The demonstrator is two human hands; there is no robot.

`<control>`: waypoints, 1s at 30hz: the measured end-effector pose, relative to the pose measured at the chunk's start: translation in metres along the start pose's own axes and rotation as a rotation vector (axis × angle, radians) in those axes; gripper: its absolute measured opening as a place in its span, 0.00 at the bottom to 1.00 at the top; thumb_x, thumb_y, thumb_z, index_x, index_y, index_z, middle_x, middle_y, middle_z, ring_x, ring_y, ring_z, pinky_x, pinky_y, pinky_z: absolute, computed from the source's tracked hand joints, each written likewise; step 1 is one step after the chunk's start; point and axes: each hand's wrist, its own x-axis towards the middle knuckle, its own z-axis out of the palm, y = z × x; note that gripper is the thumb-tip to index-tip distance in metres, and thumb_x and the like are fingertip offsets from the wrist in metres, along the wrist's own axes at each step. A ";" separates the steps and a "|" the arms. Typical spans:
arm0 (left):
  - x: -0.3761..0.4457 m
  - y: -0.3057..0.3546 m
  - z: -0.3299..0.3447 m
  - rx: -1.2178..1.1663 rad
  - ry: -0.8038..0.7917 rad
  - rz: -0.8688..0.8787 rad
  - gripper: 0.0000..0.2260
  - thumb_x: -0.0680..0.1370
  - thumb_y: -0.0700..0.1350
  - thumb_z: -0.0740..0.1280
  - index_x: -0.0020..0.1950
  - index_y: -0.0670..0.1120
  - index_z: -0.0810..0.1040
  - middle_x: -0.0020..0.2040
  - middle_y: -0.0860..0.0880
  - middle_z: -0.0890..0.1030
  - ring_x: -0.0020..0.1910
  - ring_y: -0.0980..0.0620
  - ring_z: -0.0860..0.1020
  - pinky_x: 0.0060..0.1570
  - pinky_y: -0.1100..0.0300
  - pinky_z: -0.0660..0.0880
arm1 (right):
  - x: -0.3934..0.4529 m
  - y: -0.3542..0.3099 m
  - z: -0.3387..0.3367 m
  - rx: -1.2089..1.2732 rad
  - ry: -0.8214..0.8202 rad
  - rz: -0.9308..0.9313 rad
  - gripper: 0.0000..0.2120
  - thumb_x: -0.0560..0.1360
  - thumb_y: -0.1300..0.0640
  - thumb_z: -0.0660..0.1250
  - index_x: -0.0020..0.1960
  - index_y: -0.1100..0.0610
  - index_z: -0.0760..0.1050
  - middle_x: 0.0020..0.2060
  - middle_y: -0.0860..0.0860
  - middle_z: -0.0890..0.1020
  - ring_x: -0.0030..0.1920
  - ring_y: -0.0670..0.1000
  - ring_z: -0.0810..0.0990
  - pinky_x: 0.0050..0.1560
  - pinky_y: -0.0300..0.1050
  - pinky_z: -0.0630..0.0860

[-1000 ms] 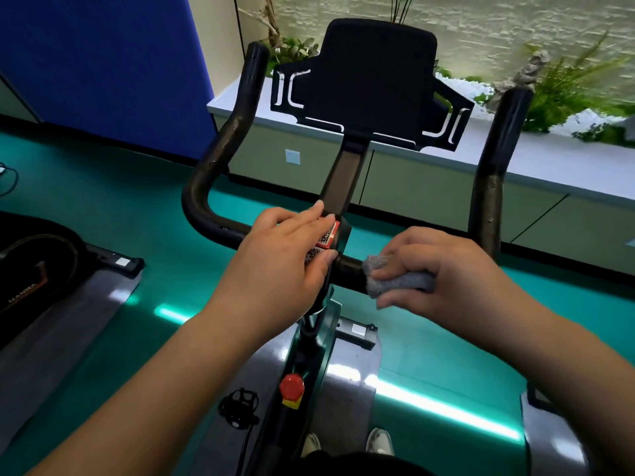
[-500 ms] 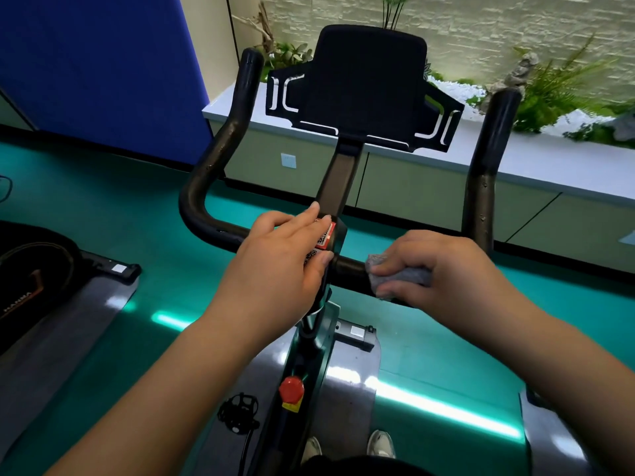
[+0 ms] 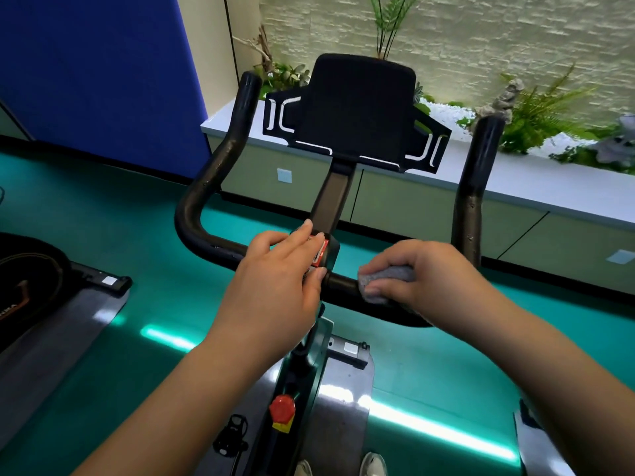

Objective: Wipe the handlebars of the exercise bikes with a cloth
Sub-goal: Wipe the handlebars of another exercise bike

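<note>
Head view, change since prior frame: the right hand (image 3: 429, 280) with the cloth (image 3: 385, 281) had stayed on the same stretch of crossbar just right of the stem; the left hand (image 3: 278, 286) had kept its place at the centre clamp; the framing had shifted slightly.
Count, bikes: one exercise bike (image 3: 302, 379) in full view; part of a second machine (image 3: 31, 286) at the left edge.
Count, handlebars: one handlebar (image 3: 220, 166) with two upright horns and one crossbar.
Count, cloths: one, grey.
Count, hands: two, both bare.
Left hand pose: palm down, fingers loosely spread and flat over the clamp and its red label (image 3: 321, 254); gripping nothing.
Right hand pose: fingers curled over the top of the crossbar, thumb beneath, closed around the cloth.
Cloth position: pressed against the crossbar, between the stem and the right horn.
Other: red knob (image 3: 282, 408) low on the frame; black tablet holder (image 3: 357, 108) above the stem.
</note>
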 end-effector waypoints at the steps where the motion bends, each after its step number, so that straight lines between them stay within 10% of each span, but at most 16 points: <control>1: 0.000 0.000 0.001 0.003 0.000 0.001 0.22 0.77 0.52 0.57 0.69 0.49 0.73 0.70 0.52 0.71 0.62 0.48 0.69 0.63 0.58 0.65 | 0.007 -0.003 0.006 0.011 0.010 -0.005 0.06 0.68 0.51 0.75 0.45 0.45 0.83 0.42 0.41 0.82 0.46 0.40 0.78 0.49 0.34 0.72; 11: -0.001 -0.001 -0.001 -0.015 -0.021 -0.001 0.23 0.77 0.54 0.54 0.71 0.51 0.71 0.72 0.54 0.69 0.63 0.50 0.67 0.63 0.63 0.59 | 0.032 0.006 -0.015 -0.118 -0.324 0.144 0.09 0.71 0.42 0.70 0.40 0.47 0.80 0.38 0.43 0.83 0.41 0.42 0.80 0.45 0.37 0.74; 30: -0.001 -0.002 -0.002 -0.008 -0.023 0.017 0.24 0.76 0.55 0.53 0.70 0.51 0.72 0.71 0.53 0.70 0.62 0.50 0.67 0.61 0.68 0.56 | 0.025 -0.010 0.017 0.079 -0.005 -0.020 0.10 0.66 0.51 0.77 0.33 0.46 0.76 0.30 0.41 0.78 0.33 0.35 0.74 0.34 0.28 0.68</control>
